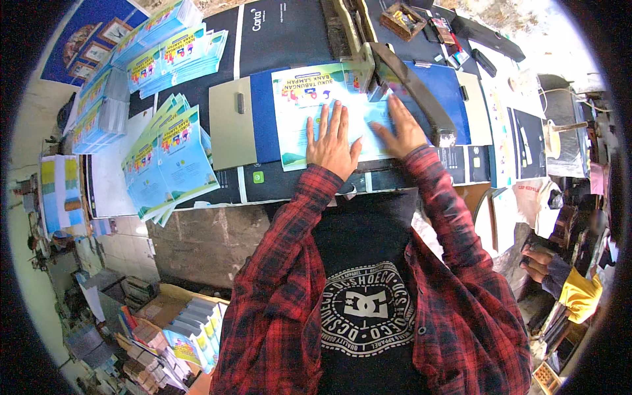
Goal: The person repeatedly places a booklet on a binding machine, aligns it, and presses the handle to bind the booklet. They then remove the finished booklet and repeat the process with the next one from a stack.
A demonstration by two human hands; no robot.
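Note:
An open printed booklet cover [296,125], light blue with green edges and colourful lettering, lies flat on a blue-and-grey board [234,135]. My left hand [332,145] rests on it, palm down with the fingers stretched out. On the right part of the sheet lies my right hand [403,131], also flat, its thumb apart from the fingers. A worn dark metal arm of a stapler-like machine [415,92] slants over the sheet's right side, just beside my right fingertips. Part of the sheet is hidden under my hands and the machine.
Loose blue covers [171,161] overlap at the table's left edge. Behind them stand stacks of similar booklets [174,59]. A small wooden box [403,21] and little tools lie at the far right. Below left, a box [197,329] holds more booklets. Another person's hand [538,260] shows at right.

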